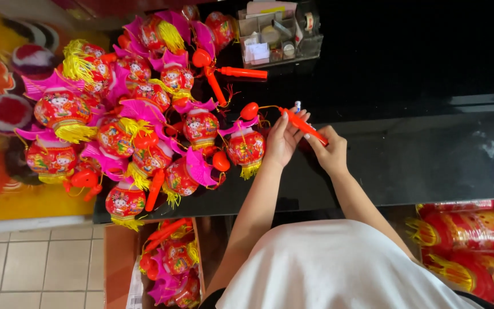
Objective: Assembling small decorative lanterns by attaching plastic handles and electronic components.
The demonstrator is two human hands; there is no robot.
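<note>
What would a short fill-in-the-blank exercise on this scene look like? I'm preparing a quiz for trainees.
1. Both hands, left hand and right hand, hold a long orange plastic ____.
2. The glossy countertop is coloured ____.
3. The heap of red-and-pink toy lanterns lies to the person's ____.
4. The open cardboard box stands on the ____ floor.

Missing words: handle; black; left; tiled

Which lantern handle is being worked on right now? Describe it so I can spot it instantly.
On the black counter, look just right of the heap of red and pink lanterns. The orange stick handle lies slanted between the left hand and the right hand. It is the only handle that hands hold; another orange handle lies untouched farther back.
</note>
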